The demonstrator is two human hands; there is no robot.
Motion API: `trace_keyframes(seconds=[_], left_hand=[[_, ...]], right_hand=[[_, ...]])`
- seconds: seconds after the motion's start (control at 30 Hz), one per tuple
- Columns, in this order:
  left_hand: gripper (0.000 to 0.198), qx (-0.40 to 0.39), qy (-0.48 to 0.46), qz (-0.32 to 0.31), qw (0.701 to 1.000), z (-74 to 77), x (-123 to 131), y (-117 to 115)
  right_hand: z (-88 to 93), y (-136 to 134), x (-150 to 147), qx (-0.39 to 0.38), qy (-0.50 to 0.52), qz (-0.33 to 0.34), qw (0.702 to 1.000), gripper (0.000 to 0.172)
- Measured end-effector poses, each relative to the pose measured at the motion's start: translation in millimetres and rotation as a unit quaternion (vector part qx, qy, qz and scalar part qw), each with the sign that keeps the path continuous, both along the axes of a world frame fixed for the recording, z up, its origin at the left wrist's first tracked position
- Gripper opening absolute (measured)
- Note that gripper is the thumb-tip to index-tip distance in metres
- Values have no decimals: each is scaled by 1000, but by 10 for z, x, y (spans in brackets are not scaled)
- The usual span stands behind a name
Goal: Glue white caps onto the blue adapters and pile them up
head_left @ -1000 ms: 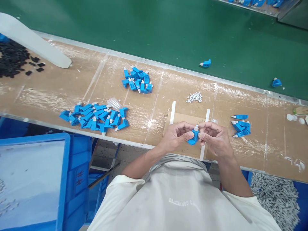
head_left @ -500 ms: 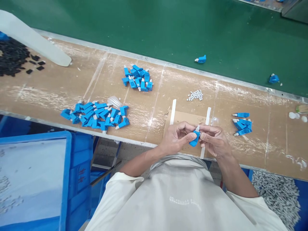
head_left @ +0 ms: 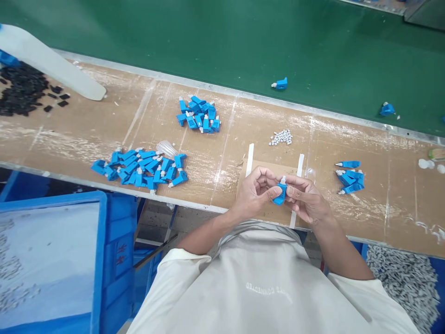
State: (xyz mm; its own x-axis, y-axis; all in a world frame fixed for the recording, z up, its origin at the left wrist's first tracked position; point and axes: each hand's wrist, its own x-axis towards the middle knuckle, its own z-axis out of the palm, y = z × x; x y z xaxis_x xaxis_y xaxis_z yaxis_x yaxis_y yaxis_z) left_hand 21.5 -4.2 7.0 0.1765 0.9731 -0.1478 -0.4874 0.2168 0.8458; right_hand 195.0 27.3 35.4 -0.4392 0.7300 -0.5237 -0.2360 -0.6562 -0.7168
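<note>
A small blue plastic connector with a white tip (head_left: pixel 280 193) is pinched between the left hand (head_left: pixel 255 192) and right hand (head_left: pixel 305 198), above the brown tabletop's (head_left: pixel 69 134) near edge. Blue connector piles (head_left: pixel 139 168) (head_left: pixel 349 180) are laid either side; small white caps (head_left: pixel 281 138) beyond; farthest, a green conveyor belt (head_left: pixel 222 41).

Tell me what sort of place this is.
Likely a factory assembly bench: green conveyor belt behind the worktop, heaps of identical blue connectors, one connector pinched between left hand and right hand.
</note>
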Motion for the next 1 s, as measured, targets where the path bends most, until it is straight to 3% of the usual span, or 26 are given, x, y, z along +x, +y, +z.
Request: trace_keyframes(seconds=[0.13,0.3,0.4,0.57,0.8,0.87,1.0], left_hand=[[49,18,-16,-5,1000,6,13,-9],[50,32,-32,-46,998,9,-16,17],[44,52,-16,-37,998,-16,-25,16],[39,76,18,-8,997,-5,-18,-80],[45,47,27,33,998,20,17,-194],[43,26,35,49,998,2,32,-201],[46,5,39,60,997,-71,40,-212]], right_hand=[[-28,27,40,24,3,33,999,45],[131,-19,70,230,-67,63,969,39],[275,-99,70,352,-186,74,914,32],[434,-223,46,516,-346,81,779,20],[383,-260,-81,646,-419,53,635,25],[346,-259,-118,659,-414,46,627,29],[329,-242,-168,604,-396,72,687,25]])
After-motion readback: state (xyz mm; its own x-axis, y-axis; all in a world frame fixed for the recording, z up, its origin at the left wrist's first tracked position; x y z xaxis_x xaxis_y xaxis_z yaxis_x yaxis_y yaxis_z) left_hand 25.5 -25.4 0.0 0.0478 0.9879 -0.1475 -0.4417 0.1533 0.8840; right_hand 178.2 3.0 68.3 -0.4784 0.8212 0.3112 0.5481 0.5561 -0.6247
